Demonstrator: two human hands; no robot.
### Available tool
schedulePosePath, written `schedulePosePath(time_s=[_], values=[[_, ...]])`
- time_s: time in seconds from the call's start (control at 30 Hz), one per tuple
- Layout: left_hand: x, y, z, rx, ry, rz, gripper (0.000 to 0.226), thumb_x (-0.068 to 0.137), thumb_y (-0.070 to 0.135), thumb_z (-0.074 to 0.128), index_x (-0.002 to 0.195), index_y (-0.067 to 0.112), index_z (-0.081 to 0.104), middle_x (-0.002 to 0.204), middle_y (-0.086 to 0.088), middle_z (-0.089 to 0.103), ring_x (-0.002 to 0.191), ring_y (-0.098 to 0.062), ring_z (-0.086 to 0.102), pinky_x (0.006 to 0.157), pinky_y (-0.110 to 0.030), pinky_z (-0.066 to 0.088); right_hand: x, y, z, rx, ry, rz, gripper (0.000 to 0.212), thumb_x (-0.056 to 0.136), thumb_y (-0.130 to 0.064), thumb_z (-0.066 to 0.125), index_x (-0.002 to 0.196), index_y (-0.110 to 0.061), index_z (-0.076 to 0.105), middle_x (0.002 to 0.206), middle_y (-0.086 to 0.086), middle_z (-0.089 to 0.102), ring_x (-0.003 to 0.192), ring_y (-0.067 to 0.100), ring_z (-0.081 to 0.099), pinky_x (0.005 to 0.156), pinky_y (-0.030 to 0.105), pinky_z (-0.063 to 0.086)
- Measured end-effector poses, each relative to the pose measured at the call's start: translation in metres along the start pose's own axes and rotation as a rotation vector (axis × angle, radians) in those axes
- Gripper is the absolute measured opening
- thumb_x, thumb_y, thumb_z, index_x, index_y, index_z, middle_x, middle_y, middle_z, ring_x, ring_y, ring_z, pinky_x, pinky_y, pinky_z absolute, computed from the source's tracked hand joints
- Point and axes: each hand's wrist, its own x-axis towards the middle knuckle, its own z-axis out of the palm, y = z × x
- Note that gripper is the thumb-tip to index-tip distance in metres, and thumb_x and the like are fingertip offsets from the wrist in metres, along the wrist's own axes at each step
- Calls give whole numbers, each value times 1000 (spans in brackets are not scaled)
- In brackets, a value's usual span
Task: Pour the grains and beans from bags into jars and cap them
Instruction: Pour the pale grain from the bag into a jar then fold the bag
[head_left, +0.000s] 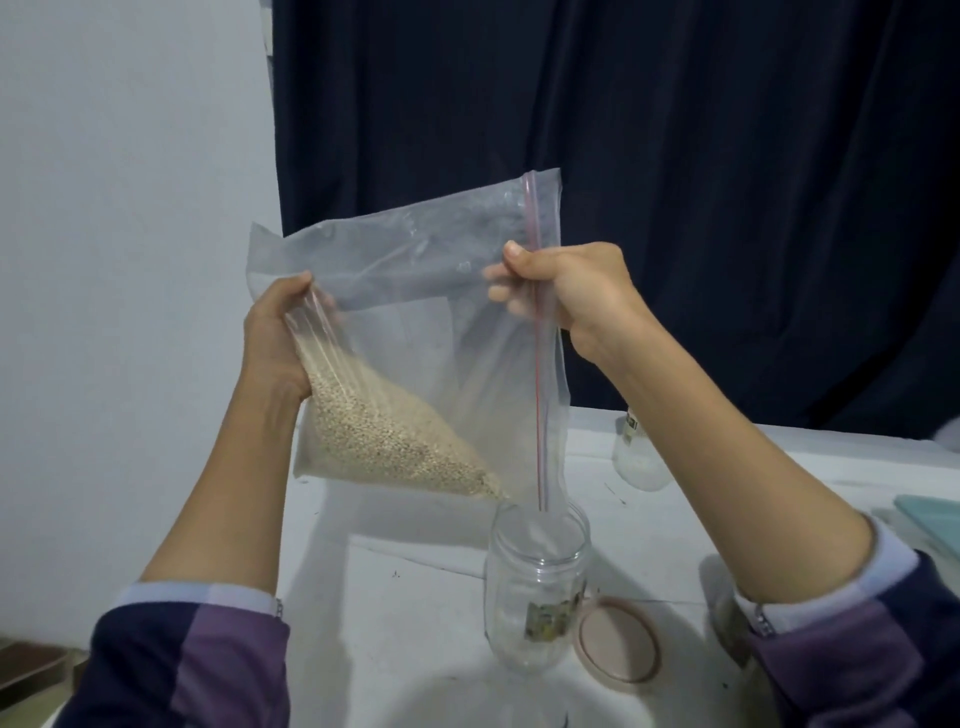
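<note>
Head view: both hands (272, 343) (576, 296) pinch crinkly clear bag (415, 312) over round jar (535, 587)

The fingers of the right hand (566, 291) lie behind the clear bag (415, 322) and show only as a pale blur through the plastic. The bag's lower corner blurs into the mouth of the jar (535, 587), so whether it touches the rim cannot be told, and the jar's label is too smeared to read. A second jar (636, 457) behind the right forearm is half hidden, its label illegible. The pale teal thing (930, 519) on the desk (415, 597) is cut off by the right edge. Both sleeves run out at the bottom edge.
</note>
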Motion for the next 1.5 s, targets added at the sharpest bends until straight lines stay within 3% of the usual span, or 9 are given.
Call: schedulePosePath(time_s=[0.37, 0.47, 0.57, 0.83, 0.93, 1.0, 1.13, 1.27, 1.5], values=[[-13, 8, 16, 54, 23, 48, 41, 88, 10, 55, 48, 17, 61, 51, 3, 58, 49, -11, 57, 51, -21, 48, -1, 10, -24, 29, -75, 30, 18, 86, -14, 70, 93, 2, 71, 90, 9, 75, 80, 19, 73, 74, 28, 60], [-18, 11, 23, 144, 70, 121, 49, 89, 6, 52, 42, 14, 62, 46, 2, 57, 45, -13, 55, 47, -22, 48, -1, 10, -27, 22, -97, 28, 16, 87, -13, 68, 91, 3, 71, 89, 9, 75, 80, 19, 73, 73, 27, 59], [-23, 10, 29, 255, 116, 205, 39, 88, 6, 53, 51, 12, 60, 43, 3, 55, 43, -11, 54, 46, -22, 47, -3, 12, -29, 40, -112, 35, 14, 89, -11, 65, 85, 2, 70, 86, 10, 75, 78, 19, 73, 66, 23, 59], [-21, 21, 21, 488, 77, 229, 27, 88, 19, 60, 61, 16, 64, 62, 1, 64, 68, -16, 62, 73, -35, 53, -5, 13, -40, 27, -175, 31, 22, 93, -10, 59, 80, 4, 70, 89, 13, 74, 84, 24, 72, 70, 26, 59], [-27, 22, 27, 534, 49, 273, 47, 93, 19, 55, 47, 20, 66, 54, 9, 63, 66, -12, 62, 75, -31, 54, -7, 14, -42, 22, -177, 10, 22, 94, -11, 59, 81, 3, 70, 86, 11, 75, 80, 23, 73, 67, 25, 58], [-31, 20, 33, 556, 80, 303, 53, 95, 19, 51, 44, 22, 65, 50, 10, 61, 59, -6, 59, 68, -24, 53, -9, 14, -41, 37, -169, -5, 22, 94, -11, 58, 83, 4, 70, 86, 11, 75, 78, 23, 73, 67, 25, 57], [-35, 16, 44, 562, 185, 367, 29, 98, 25, 48, 70, 21, 58, 68, 10, 59, 60, 0, 58, 60, -16, 48, -12, 19, -37, -24, -119, -53, 23, 95, -14, 58, 83, 0, 72, 87, 8, 75, 85, 22, 73, 79, 31, 58], [-38, 11, 52, 574, 218, 415, 31, 101, 28, 42, 74, 22, 56, 73, 9, 58, 61, 1, 57, 58, -13, 47, -17, 24, -29, -101, -23, -120, 27, 96, -18, 57, 79, -8, 75, 86, 5, 75, 92, 16, 70, 95, 36, 52], [-41, 7, 56, 592, 236, 462, 38, 102, 27, 39, 65, 22, 44, 64, 8, 47, 53, 0, 48, 55, -16, 42, -23, 25, -21, 2, 0, -146, 26, 97, -11, 54, 79, 0, 69, 78, 5, 73, 71, 10, 71, 79, 22, 57]])
